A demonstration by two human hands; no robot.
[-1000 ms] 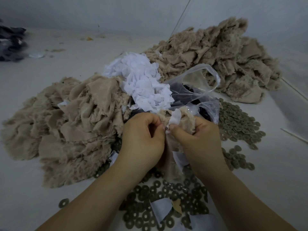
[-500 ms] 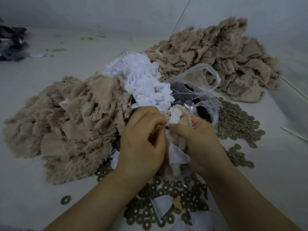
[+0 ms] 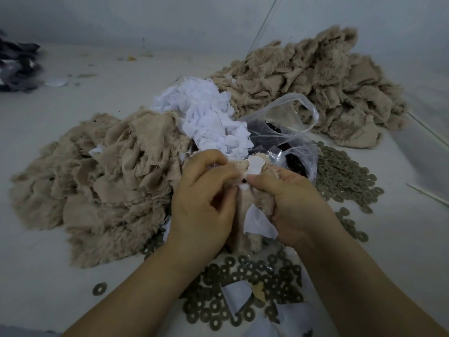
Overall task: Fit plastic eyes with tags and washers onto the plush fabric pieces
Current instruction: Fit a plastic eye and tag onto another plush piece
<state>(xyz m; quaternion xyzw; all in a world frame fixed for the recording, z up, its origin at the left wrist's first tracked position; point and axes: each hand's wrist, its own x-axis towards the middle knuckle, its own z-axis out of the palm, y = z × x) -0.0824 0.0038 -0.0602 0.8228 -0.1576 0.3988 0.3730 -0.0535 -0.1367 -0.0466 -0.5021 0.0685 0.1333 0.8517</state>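
Shifted slightly lower & nearer vs 0.5 s ago, both hands w/ work between them. Left hand curled, fingers pinching fuzzy beige plush piece; right hand gripping same piece, thumb tip pressed beside small glossy black eye poking thru fabric. Piece hanging roughly vertical, long axis top-to-bottom, thin white tag dangling at its lower right. Flat grey ring washers scattered below wrists, more right of right hand. Crinkly clear plastic bag just beyond hands; white tag heap beyond left hand; shaggy beige fabric pile left of it.
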